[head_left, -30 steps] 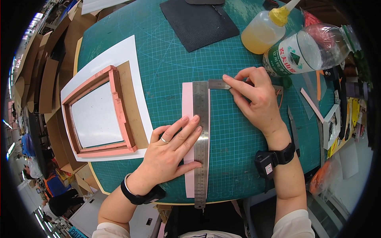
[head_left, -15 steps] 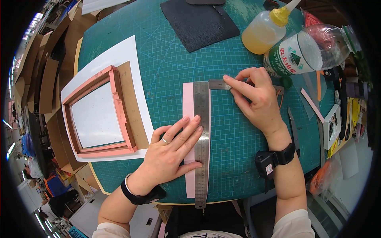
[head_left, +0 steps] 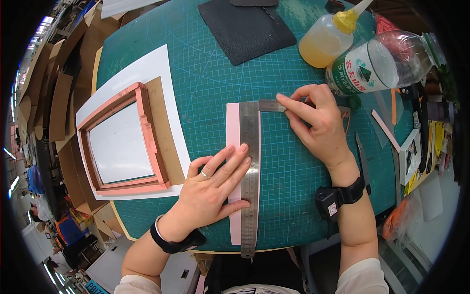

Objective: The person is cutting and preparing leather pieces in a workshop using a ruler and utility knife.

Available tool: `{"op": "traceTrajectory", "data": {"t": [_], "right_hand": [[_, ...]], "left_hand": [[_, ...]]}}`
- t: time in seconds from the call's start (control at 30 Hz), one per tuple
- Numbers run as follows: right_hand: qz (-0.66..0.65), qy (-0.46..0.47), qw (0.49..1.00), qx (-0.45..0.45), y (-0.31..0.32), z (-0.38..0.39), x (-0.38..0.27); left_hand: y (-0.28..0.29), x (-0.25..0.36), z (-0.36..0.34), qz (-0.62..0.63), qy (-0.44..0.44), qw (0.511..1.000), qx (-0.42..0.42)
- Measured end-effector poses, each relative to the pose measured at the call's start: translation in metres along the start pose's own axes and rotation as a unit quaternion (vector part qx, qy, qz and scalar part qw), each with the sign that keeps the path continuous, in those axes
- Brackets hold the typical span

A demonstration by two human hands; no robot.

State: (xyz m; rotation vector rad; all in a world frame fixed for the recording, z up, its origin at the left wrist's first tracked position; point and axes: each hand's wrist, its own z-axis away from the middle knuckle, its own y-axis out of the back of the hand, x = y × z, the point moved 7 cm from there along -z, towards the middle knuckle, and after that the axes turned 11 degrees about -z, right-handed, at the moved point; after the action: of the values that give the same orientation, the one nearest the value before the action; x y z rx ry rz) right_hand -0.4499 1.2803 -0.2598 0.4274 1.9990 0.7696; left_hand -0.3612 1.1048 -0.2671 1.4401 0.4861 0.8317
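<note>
A long steel ruler [head_left: 249, 125] lies lengthwise over a pink strip [head_left: 233, 128], whose left side shows beside it and a thin edge on its right. Across both, my left hand [head_left: 209, 188] rests flat, fingers stretched out and tips on the steel. My right hand [head_left: 318, 122] pinches a short steel ruler-like strip [head_left: 269, 105] between thumb and fingers. That piece is set crosswise, its left end meeting the long ruler's right edge near the top. Part of it is hidden behind my fingers.
A green cutting mat [head_left: 205, 88] covers the table. At left, a pink-edged frame [head_left: 161, 169] sits on brown board and white paper. Black leather [head_left: 247, 34] lies at the back; a yellow-liquid squeeze bottle [head_left: 318, 44] and large clear bottle [head_left: 382, 63] are back right. A knife [head_left: 363, 157] lies right.
Both hands and the two steel pieces keep their places against each other. The whole view has shifted only very slightly.
</note>
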Motion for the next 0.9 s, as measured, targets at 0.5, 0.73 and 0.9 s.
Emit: {"op": "traceTrajectory", "data": {"t": [0.5,0.73,0.9], "right_hand": [[-0.003,0.007,1.000,0.001,0.0007,0.0003,-0.0002],[0.007,0.011,1.000,0.001,-0.0003,0.0006,-0.0007],[0.012,0.020,1.000,0.006,0.0001,-0.0005,-0.0035]], "left_hand": [[0.0042,0.0007,-0.0019,0.029,0.001,0.999,-0.016],[0.0025,-0.0002,-0.0018,0.044,-0.010,0.998,-0.037],[0.0044,-0.0006,-0.0005,0.049,-0.002,0.998,-0.048]]}}
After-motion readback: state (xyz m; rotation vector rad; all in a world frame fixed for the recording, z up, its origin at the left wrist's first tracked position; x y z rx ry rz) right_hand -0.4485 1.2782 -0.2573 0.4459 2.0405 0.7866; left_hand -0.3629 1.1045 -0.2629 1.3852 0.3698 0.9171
